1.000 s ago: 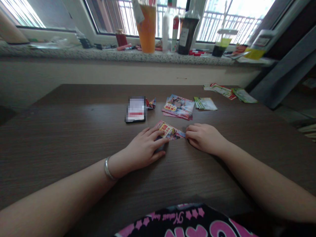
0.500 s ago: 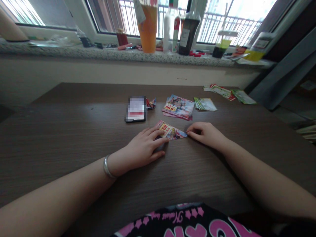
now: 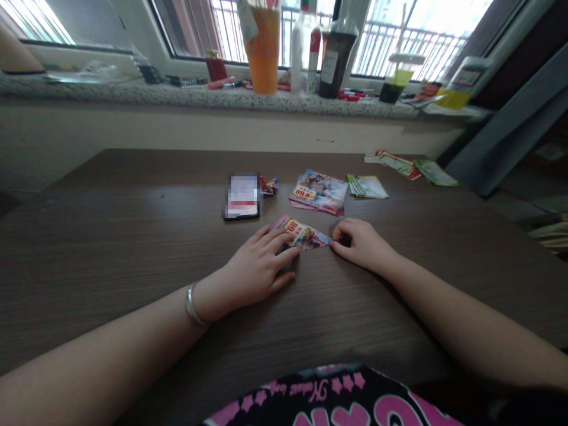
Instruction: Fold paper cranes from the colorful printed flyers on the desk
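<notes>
Near the centre of the frame, a printed paper [image 3: 310,238] was partly covered by the left hand [image 3: 260,263], its fingers held apart. The paper's pointed right end was met by the curled right hand [image 3: 366,245]; whether it was pinched there could not be told. Above, leaflets [image 3: 323,188] were stacked on the table [image 3: 133,254].

The head view looks forward and down from above and behind the fingers [image 3: 287,255], fairly near, facing the window [image 3: 432,44] beyond them.
</notes>
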